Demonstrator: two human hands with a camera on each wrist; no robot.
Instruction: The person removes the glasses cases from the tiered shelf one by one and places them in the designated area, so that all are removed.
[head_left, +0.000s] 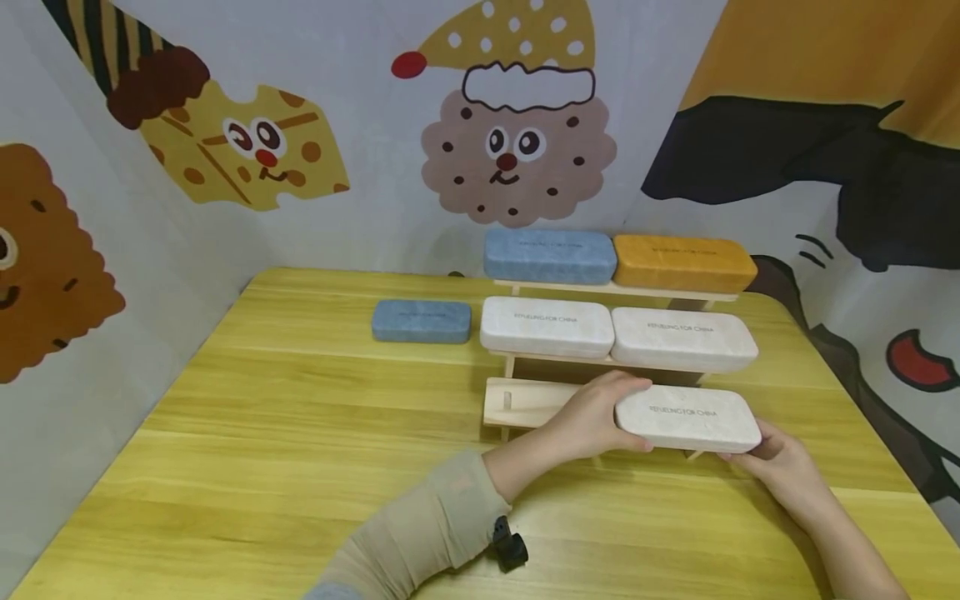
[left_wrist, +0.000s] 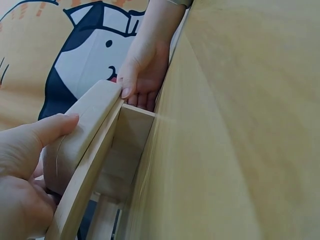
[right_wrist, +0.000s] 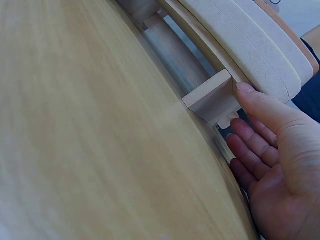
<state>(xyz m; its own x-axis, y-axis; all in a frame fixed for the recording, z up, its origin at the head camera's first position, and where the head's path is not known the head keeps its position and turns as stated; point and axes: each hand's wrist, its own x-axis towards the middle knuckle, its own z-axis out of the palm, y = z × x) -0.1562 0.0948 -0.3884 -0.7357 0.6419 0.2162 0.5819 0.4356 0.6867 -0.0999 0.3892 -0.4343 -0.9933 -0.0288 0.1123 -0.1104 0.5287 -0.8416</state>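
A white glasses case (head_left: 686, 418) with printed lettering lies along the right part of the lowest shelf (head_left: 528, 403) of a wooden tiered rack. My left hand (head_left: 588, 421) grips its left end, thumb on the near side and fingers on the far side. At the other end is my right hand (head_left: 783, 467). In the right wrist view, the right thumb (right_wrist: 265, 106) reaches the corner of the case and shelf, while the other fingers (right_wrist: 250, 142) hang loosely below, beside the shelf's support leg (right_wrist: 212, 97).
Two more white cases (head_left: 546, 325) fill the middle shelf. A blue case (head_left: 550, 256) and an orange case (head_left: 684, 262) stand on top. Left of the rack, a smaller blue case (head_left: 422, 322) lies on the wooden table (head_left: 300, 433). A cartoon-printed wall (head_left: 360, 242) backs it.
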